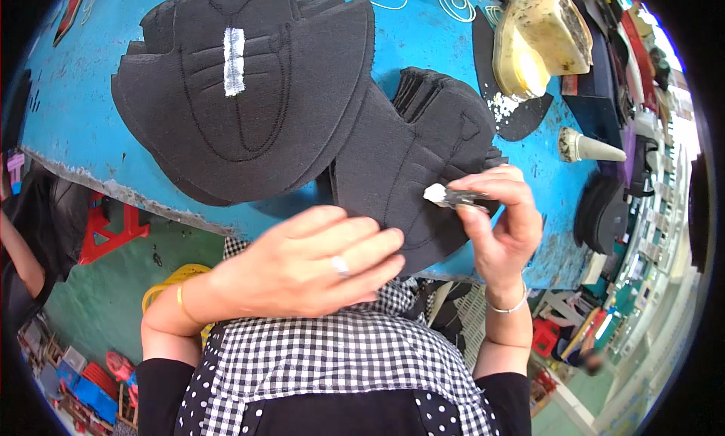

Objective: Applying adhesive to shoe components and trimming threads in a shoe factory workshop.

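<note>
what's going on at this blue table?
A person's right hand holds a small white-tipped tool over the right stack of black fabric pieces; the left hand is at its near edge. The left stack's top piece bears a white strip; none shows on the right stack's.

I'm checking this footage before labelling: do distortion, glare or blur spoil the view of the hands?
Not much: in the head view, edges at far right curve along the black rim; glare washes out the head view's upper right; nearer its middle, the left hand and right hand show distinct fingers, and the white stripe reads clearly.
</note>
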{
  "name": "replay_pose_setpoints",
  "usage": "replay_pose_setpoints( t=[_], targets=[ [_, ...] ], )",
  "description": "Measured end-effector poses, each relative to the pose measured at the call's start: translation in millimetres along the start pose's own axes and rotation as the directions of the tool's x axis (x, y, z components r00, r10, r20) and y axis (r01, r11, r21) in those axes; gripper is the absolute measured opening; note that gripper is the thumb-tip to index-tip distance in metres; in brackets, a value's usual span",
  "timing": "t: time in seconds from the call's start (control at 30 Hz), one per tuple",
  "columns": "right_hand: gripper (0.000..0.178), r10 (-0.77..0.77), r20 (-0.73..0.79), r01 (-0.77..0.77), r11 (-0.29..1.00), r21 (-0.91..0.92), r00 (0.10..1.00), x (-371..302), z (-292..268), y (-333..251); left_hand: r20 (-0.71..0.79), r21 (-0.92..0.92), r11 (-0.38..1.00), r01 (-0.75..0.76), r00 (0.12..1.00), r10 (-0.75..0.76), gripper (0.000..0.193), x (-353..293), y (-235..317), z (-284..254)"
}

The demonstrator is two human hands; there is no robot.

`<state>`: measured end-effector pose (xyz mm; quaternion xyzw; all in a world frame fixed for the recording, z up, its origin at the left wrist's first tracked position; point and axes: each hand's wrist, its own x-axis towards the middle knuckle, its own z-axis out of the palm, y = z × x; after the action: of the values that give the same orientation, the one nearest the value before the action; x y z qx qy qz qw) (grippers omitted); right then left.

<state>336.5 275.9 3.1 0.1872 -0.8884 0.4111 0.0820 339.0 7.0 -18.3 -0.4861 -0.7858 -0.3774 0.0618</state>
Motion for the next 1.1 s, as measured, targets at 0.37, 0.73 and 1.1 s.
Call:
replay_pose_setpoints(
  t=[0.37, 0.73, 1.1],
  targets=[
    [0.029, -0.266, 0.034, 0.262, 0.910, -0.320, 0.963, 11, 0, 1, 0.050, 0.166, 0.982, -0.094, 0.995, 0.087, 0.031, 12, 8, 11],
    [0.018, 0.126, -0.613, 0.042, 0.967, 0.252, 0.780, -5, -37, 27, -0.309, 0.267, 0.802, -0.535, 0.741, 0.597, 0.015, 14, 12, -6],
    [0.023, -0.037, -0.089, 0.043, 0.997, 0.067, 0.995, -3, -4, 7, -0.001, 0.069, 0.996, 0.056, 0.998, -0.056, 0.039, -4, -6, -23]
  ],
)
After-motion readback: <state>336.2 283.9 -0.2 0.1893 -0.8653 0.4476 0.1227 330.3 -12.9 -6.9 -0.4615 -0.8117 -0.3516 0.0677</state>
